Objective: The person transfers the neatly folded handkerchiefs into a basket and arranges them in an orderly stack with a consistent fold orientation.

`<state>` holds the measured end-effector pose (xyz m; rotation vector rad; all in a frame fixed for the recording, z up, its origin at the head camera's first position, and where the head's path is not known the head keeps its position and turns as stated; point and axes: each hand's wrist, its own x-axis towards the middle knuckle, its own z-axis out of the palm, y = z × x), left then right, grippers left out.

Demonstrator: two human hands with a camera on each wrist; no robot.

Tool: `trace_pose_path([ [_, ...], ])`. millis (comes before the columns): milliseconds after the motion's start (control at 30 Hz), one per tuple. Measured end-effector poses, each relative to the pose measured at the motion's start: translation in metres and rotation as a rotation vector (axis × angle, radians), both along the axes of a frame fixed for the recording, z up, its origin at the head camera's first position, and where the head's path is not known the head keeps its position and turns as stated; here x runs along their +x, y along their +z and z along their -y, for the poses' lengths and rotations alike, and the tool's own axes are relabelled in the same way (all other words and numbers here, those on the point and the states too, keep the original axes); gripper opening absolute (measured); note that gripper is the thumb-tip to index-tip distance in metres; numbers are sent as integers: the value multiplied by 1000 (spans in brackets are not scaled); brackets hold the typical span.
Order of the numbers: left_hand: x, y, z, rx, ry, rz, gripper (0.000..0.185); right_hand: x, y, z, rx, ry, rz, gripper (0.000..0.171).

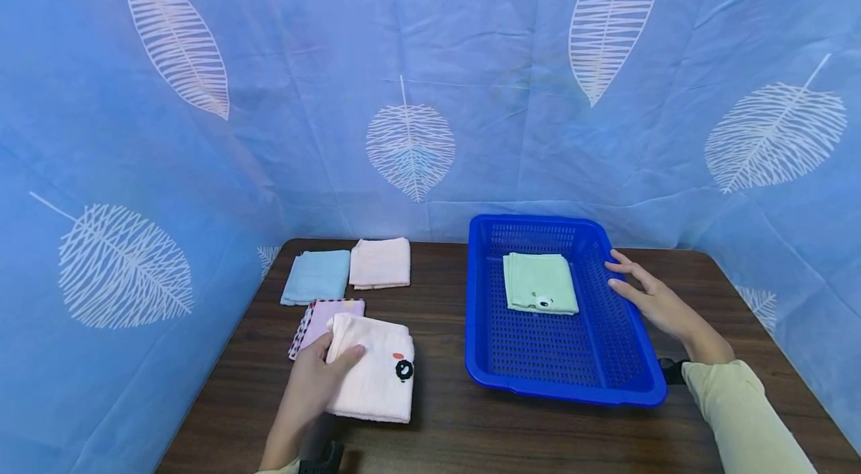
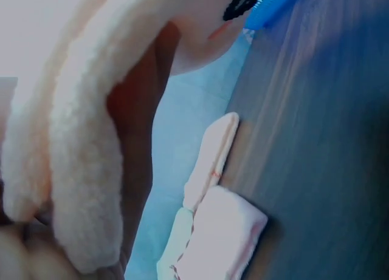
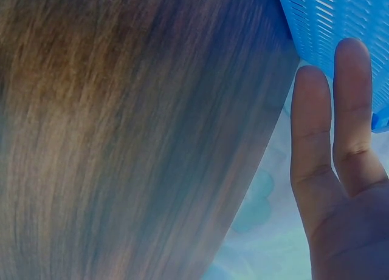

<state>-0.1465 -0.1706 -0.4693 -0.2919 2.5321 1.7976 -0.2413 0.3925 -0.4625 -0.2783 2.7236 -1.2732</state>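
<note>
My left hand (image 1: 315, 377) pinches the left edge of a folded pale pink towel (image 1: 377, 395), thumb on top. The towel has a black embroidered ring and a small red patch; in the left wrist view its folded layers (image 2: 85, 158) hang close to the camera. My right hand (image 1: 662, 307) touches the right rim of a blue plastic basket (image 1: 558, 390), its fingers extended. In the right wrist view, two straight fingers (image 3: 311, 122) reach up to the basket's perforated side (image 3: 322, 25). A folded light green towel (image 1: 541, 279) lies inside the basket.
Left of the basket, a folded light blue towel (image 1: 318, 276) and another pale pink towel (image 1: 381, 262) lie on the dark wooden table (image 1: 430, 324). A lilac towel with a checked border (image 1: 311, 322) is partly covered by the held one. Behind hangs a blue leaf-patterned cloth (image 1: 323, 122).
</note>
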Motion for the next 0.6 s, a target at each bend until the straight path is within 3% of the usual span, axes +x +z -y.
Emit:
trace_pose_path([
  [600, -16, 14, -11, 159, 30, -12, 48, 1, 0, 1, 0, -3, -2, 66],
])
